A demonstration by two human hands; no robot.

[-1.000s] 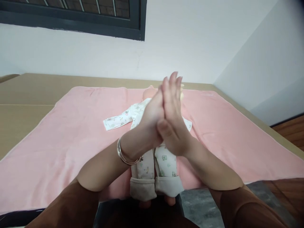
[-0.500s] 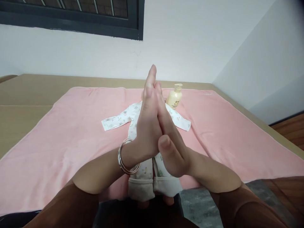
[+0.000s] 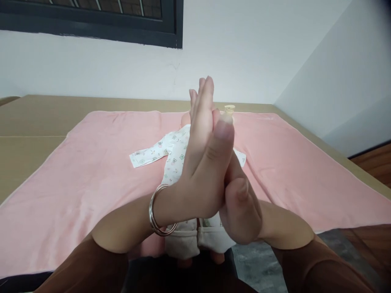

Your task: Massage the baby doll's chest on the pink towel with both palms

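My left hand (image 3: 203, 171) and my right hand (image 3: 242, 207) are pressed palm to palm in front of me, fingers stretched out and pointing up. Silver bangles (image 3: 153, 217) circle my left wrist. Most of the right hand's fingers are hidden behind the left. Beyond and below the hands, a baby-sized figure in a white patterned outfit (image 3: 175, 158) lies on a pink blanket (image 3: 106, 171). Its arms are spread, its cuffed legs point toward me, and my hands cover most of its head. Behind my fingers shows the pump top of a cream bottle (image 3: 229, 109).
The blanket covers much of a wooden table (image 3: 39, 116), which stands against a white wall (image 3: 244, 53). A dark-framed barred window (image 3: 171, 24) is at the upper left. Grey floor (image 3: 256, 264) shows past the near edge.
My left hand has slid against the right and shifted to the right, its thumb now raised. The right hand has moved right and slightly down. The bottle's body is now covered.
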